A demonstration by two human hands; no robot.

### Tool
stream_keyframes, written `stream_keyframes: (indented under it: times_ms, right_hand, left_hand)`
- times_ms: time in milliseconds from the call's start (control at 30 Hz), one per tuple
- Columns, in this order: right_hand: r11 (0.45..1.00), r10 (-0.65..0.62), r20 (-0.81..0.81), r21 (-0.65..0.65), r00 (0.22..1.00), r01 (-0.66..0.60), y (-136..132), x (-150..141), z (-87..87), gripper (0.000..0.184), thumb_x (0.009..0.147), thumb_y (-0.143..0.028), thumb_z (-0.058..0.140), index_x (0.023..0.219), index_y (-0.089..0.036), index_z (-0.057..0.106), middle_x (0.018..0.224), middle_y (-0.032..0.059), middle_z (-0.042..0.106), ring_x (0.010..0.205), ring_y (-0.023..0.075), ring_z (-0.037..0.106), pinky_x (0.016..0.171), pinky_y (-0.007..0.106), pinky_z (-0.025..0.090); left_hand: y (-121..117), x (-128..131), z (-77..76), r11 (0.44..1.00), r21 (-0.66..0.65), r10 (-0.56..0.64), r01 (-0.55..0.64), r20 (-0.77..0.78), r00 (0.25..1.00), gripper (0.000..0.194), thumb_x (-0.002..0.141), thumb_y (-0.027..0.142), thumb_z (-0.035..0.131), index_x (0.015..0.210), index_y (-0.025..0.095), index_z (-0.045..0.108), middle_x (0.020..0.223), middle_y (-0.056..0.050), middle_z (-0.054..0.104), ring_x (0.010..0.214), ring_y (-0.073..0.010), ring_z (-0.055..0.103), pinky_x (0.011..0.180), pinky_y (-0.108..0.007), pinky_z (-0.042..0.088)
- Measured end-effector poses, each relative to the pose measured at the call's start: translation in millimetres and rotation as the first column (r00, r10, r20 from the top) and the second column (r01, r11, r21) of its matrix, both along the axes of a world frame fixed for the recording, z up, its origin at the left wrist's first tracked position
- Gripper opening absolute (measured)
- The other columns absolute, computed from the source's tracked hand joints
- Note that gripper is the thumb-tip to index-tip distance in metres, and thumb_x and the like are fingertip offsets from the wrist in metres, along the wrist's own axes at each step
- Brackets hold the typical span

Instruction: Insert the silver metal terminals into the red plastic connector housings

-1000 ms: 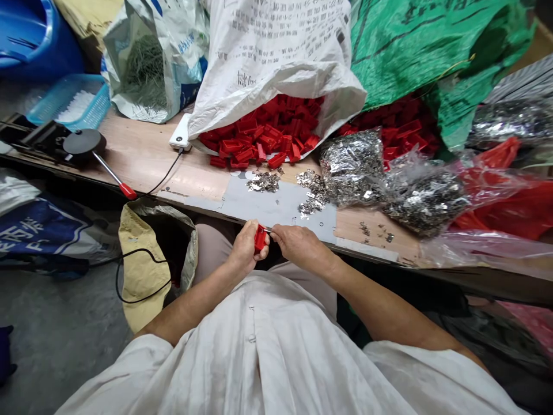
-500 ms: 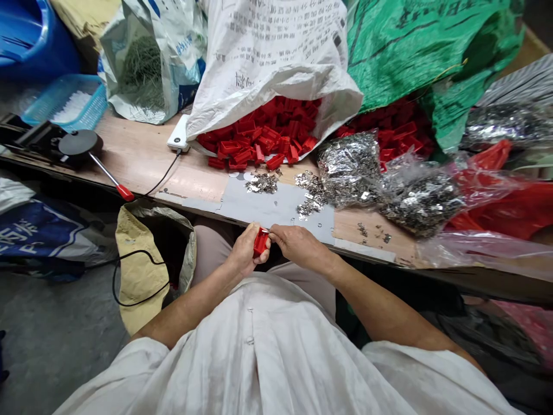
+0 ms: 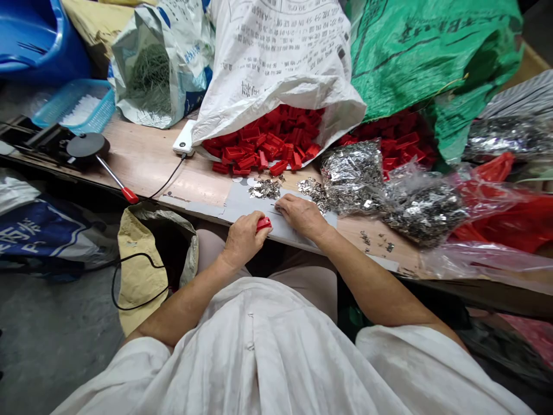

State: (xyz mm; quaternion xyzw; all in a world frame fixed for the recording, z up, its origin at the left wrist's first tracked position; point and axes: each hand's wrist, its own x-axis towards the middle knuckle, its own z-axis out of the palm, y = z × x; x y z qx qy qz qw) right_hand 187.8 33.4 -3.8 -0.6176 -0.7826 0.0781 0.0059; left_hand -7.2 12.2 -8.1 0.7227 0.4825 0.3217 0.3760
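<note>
Where the bench [image 3: 207,178] ends on its near side, one left hand [image 3: 244,237] closes round one red part [image 3: 263,223], mostly hidden by the fingers. Judged risk: a drop into the dark gap [image 3: 268,257] on the near side, should that grip slacken. To its right, over a grey sheet [image 3: 241,203], one right hand [image 3: 302,216], fingers narrowed to a pinch, a thin dark sliver [image 3: 273,206] showing at the tips. Judged risk: sliver lost among metal, or pieces scattered, if the fingers sweep far.

Surroundings, left to right: blue basket [image 3: 100,115], far; lever device [image 3: 88,147], red-tipped; yellow sack [image 3: 142,271], open, near, below the bench edge; bag of wire strands [image 3: 151,80], far; white box [image 3: 184,138] with black cable [image 3: 173,174]; left heap of metal pieces [image 3: 264,188]; white sack [image 3: 280,52], far, spilling loose red parts [image 3: 268,147]; right heap [image 3: 311,187]; clear bag [image 3: 352,173] of metal; green sack [image 3: 401,52], far; second clear bag [image 3: 425,204]; red plastic bag [image 3: 510,213].

In the way: the left heap, between pinch and spilled parts; the first clear bag, crowding the right hand's right.
</note>
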Motion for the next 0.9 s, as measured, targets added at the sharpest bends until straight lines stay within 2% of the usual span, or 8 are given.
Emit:
stream_keyframes:
  times_ms: [133, 233, 300, 367, 467, 533, 700, 900]
  right_hand:
    - [1.000, 0.002, 0.058, -0.022, 0.998, -0.001, 6.4, 0.2, -1.3, 0.025, 0.095, -0.025, 0.044, 0.108, -0.018, 0.064, 0.105, 0.0128, 0.065, 0.091, 0.0226, 0.061, 0.070, 0.029, 0.039]
    - [1.000, -0.023, 0.052, -0.009, 0.998, 0.024, 8.4, 3.3, -3.8, 0.025, 0.093, -0.025, 0.045, 0.107, -0.017, 0.064, 0.103, 0.0137, 0.066, 0.088, 0.0225, 0.061, 0.071, 0.029, 0.040]
    - [0.998, -0.058, -0.033, 0.012, 0.998, 0.059, 8.1, 6.2, -6.0, 0.023, 0.092, -0.024, 0.045, 0.104, -0.016, 0.064, 0.099, 0.0128, 0.067, 0.085, 0.0214, 0.061, 0.072, 0.029, 0.040]
    - [0.994, -0.102, -0.208, 0.014, 0.973, 0.108, 6.5, 8.8, -7.4, 0.020, 0.089, -0.024, 0.048, 0.099, -0.016, 0.064, 0.091, 0.0093, 0.068, 0.081, 0.0190, 0.060, 0.072, 0.027, 0.039]
    - [0.984, -0.173, -0.493, -0.053, 0.853, 0.170, 1.5, 10.5, -6.7, 0.016, 0.085, -0.030, 0.053, 0.087, -0.017, 0.064, 0.077, 0.0028, 0.066, 0.070, 0.0150, 0.057, 0.067, 0.025, 0.039]
    - [0.976, -0.214, -0.589, -0.107, 0.780, 0.187, -2.9, 9.0, -4.7, 0.018, 0.083, -0.033, 0.055, 0.079, -0.018, 0.063, 0.068, -0.0004, 0.061, 0.064, 0.0133, 0.053, 0.063, 0.024, 0.037]
    - [0.964, -0.265, -0.629, -0.159, 0.731, 0.213, -11.7, 1.2, -1.0, 0.018, 0.081, -0.034, 0.055, 0.075, -0.019, 0.063, 0.059, -0.0032, 0.055, 0.059, 0.0119, 0.048, 0.060, 0.023, 0.035]
    - [0.953, -0.283, -0.662, -0.113, 0.694, 0.281, -14.5, -3.1, -5.3, 0.019, 0.079, -0.034, 0.055, 0.076, -0.018, 0.065, 0.067, -0.0015, 0.060, 0.061, 0.0117, 0.049, 0.063, 0.024, 0.036]
  left_hand:
    - [11.0, 7.6, -13.4, 0.971, 0.202, -0.074, 0.127, -0.248, 0.966, 0.016, 0.086, 0.025, 0.061, 0.101, 0.020, 0.062, 0.103, -0.010, 0.066, 0.099, -0.0257, 0.056, 0.093, -0.038, 0.040]
    - [14.5, 10.7, -22.5, 0.953, 0.265, -0.059, 0.144, -0.305, 0.950, 0.018, 0.085, 0.024, 0.062, 0.103, 0.019, 0.063, 0.104, -0.010, 0.066, 0.100, -0.0258, 0.054, 0.094, -0.041, 0.041]
    - [14.5, 11.7, -26.3, 0.945, 0.293, -0.042, 0.143, -0.324, 0.945, 0.018, 0.085, 0.025, 0.061, 0.102, 0.019, 0.064, 0.104, -0.010, 0.065, 0.100, -0.0258, 0.053, 0.093, -0.041, 0.041]
    - [13.4, 12.8, -28.3, 0.939, 0.307, -0.045, 0.158, -0.346, 0.937, 0.018, 0.088, 0.026, 0.058, 0.103, 0.019, 0.064, 0.103, -0.010, 0.065, 0.098, -0.0252, 0.052, 0.092, -0.040, 0.041]
    - [11.5, 15.9, -29.3, 0.935, 0.303, -0.059, 0.186, -0.385, 0.921, 0.020, 0.090, 0.026, 0.055, 0.106, 0.018, 0.062, 0.099, -0.010, 0.064, 0.095, -0.0246, 0.053, 0.090, -0.039, 0.041]
    - [10.6, 18.9, -29.7, 0.938, 0.300, -0.040, 0.172, -0.401, 0.915, 0.022, 0.087, 0.026, 0.059, 0.108, 0.018, 0.062, 0.098, -0.009, 0.063, 0.095, -0.0250, 0.053, 0.088, -0.038, 0.042]
    - [8.8, 26.4, -30.3, 0.947, 0.294, 0.005, 0.129, -0.418, 0.909, 0.021, 0.084, 0.026, 0.064, 0.103, 0.018, 0.061, 0.095, -0.009, 0.059, 0.093, -0.0253, 0.053, 0.085, -0.038, 0.043]
    - [7.4, 29.7, -30.7, 0.938, 0.326, 0.029, 0.116, -0.409, 0.912, 0.017, 0.085, 0.026, 0.062, 0.100, 0.017, 0.061, 0.093, -0.009, 0.058, 0.091, -0.0245, 0.054, 0.083, -0.035, 0.044]
